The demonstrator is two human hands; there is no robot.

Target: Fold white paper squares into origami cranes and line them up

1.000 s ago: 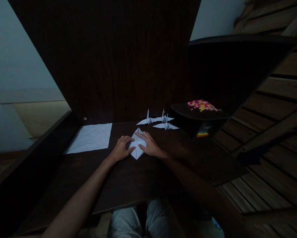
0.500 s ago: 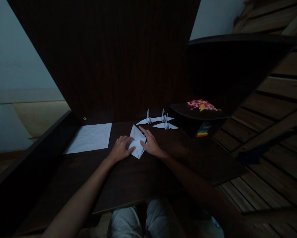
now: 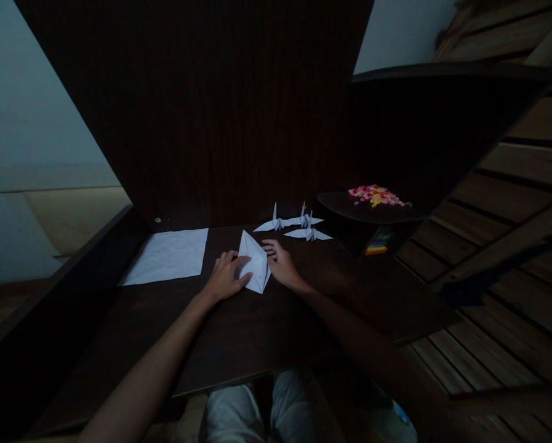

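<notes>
A white sheet of origami paper (image 3: 256,266), folded into a pointed diamond with crease lines, lies on the dark desk in front of me. My left hand (image 3: 224,275) grips its left side, with thumb and forefinger over the paper and the other fingers bent on the desk. At the right edge, my right hand (image 3: 281,264) has its fingers curled against the paper; its thumb is partly hidden. Just behind stand several white paper cranes (image 3: 309,234) with spread wings.
A flat white paper sheet (image 3: 167,257) lies on the left of the desk (image 3: 248,338). On a low corner shelf (image 3: 349,208) at right sits a heap of small pink, red and yellow pieces (image 3: 377,195). Beneath it is a yellow-edged item (image 3: 376,250). A dark panel (image 3: 202,111) rises behind.
The folded paper has turned slightly, its top tip shifting left and its bottom tip right. My right hand has drawn off the paper's face to its right edge, fingers curling. My left hand stays nearly still.
</notes>
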